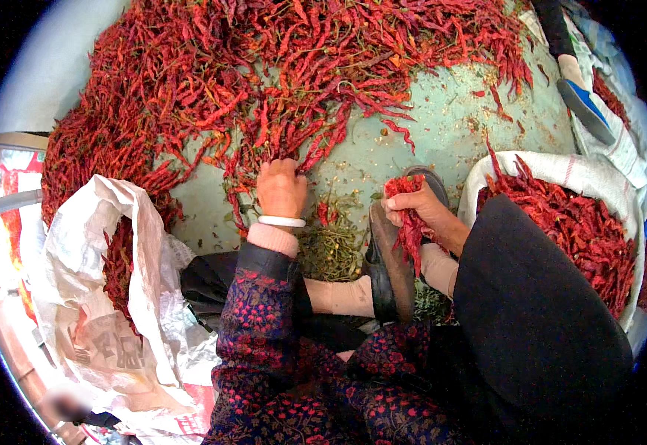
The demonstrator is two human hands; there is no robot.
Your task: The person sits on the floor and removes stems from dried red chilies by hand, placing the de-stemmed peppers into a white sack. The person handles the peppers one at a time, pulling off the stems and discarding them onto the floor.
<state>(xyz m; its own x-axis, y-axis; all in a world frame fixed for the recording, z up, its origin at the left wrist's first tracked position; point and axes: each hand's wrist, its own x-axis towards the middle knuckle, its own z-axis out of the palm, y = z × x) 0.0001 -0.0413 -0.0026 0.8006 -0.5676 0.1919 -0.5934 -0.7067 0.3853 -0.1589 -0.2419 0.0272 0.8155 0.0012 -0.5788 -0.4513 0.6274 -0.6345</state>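
A large heap of dried red chili peppers point(301, 67) spreads over the pale green floor sheet point(368, 144). My left hand point(282, 192), with a white bangle at the wrist, reaches palm down into the heap's near edge. Its fingers curl under and are hidden, so whether they grip a pepper is unclear. My right hand point(421, 206) is closed around a bunch of dried red chili peppers point(410, 242), above my shoes. Between the hands, a small pile of greenish-brown stems point(334, 247) lies on the sheet beside my lower leg.
To the right stands an open white woven sack point(565, 167) full of dried chilies point(590, 239). At the left is another, crumpled woven sack point(73, 267), with chilies inside. Another person's foot in a blue shoe point(588, 108) rests at the upper right. Seeds and scraps dot the sheet.
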